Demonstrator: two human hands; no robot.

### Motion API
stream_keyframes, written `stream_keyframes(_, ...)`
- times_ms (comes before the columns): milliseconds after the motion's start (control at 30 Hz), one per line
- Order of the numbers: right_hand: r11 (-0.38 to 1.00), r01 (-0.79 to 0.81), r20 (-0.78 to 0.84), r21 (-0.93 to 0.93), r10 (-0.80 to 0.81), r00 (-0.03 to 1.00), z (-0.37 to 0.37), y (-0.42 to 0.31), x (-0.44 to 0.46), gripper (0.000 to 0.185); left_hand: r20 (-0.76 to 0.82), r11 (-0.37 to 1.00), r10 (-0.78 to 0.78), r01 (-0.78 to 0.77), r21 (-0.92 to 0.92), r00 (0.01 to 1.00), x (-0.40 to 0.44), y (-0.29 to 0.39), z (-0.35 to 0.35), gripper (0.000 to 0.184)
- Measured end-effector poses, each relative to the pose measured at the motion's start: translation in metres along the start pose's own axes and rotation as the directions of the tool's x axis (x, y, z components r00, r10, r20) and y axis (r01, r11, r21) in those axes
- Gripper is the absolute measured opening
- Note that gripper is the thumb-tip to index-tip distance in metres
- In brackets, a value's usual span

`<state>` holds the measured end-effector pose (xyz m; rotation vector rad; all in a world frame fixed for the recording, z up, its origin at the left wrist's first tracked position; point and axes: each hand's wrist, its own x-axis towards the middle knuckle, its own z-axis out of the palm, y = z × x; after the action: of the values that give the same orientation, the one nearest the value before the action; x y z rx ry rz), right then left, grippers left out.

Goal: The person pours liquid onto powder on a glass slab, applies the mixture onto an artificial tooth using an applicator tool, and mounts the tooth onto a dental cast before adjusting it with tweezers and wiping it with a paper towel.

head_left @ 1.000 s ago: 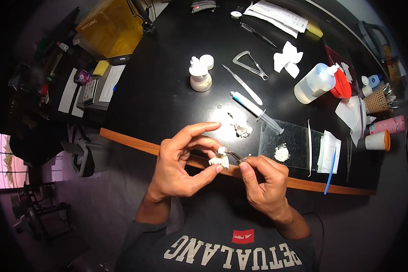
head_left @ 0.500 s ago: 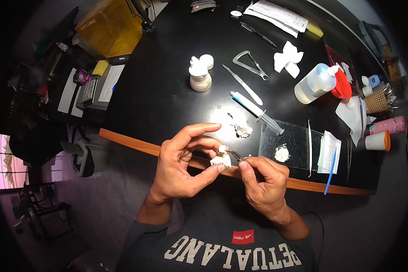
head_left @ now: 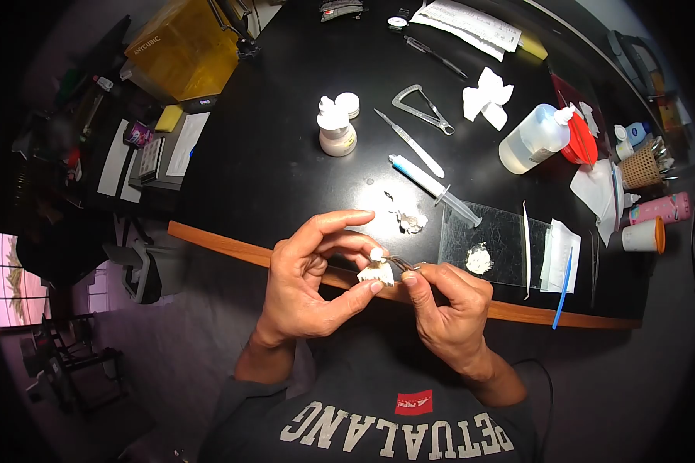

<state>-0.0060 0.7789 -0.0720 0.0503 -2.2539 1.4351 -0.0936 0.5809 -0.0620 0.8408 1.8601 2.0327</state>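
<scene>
My left hand is closed in a pinch on a small white dental model with a rough, jagged lower edge and a rounded white knob on top. Its index finger stretches out above the piece. In my right hand, thumb and fingers grip a small dark metal tool with slim curved arms. The tool's tip meets the model near the knob; whether it clamps it, I cannot tell. Both hands are over the table's wooden front edge. Beyond them lie crumpled white scraps and a syringe.
A glass slab with a white paste mound lies right of my hands. A scalpel, a metal caliper, a small bottle and a squeeze bottle are farther back. A blue-handled stick overhangs the front edge.
The dark tool's arms have tilted slightly at the model, and my right fingers have shifted a little. My left hand stays in place. The table view has moved slightly.
</scene>
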Motion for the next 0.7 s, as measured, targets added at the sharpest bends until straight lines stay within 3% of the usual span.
stream_keyframes(300, 0.998, -0.024, 0.036, -0.058, 0.027, 0.999, -0.005, -0.0073, 0.0005, 0.01, -0.014, 1.0, -0.002, 0.001, -0.017, 1.0, -0.0011, 0.0012, 0.0001, 0.072)
stream_keyframes(700, 1.0, -0.009, 0.047, -0.004, 0.009, 0.999, -0.0054, -0.008, 0.0015, 0.013, -0.004, 0.999, 0.031, -0.032, -0.02, 0.999, 0.0002, -0.0001, -0.001, 0.073)
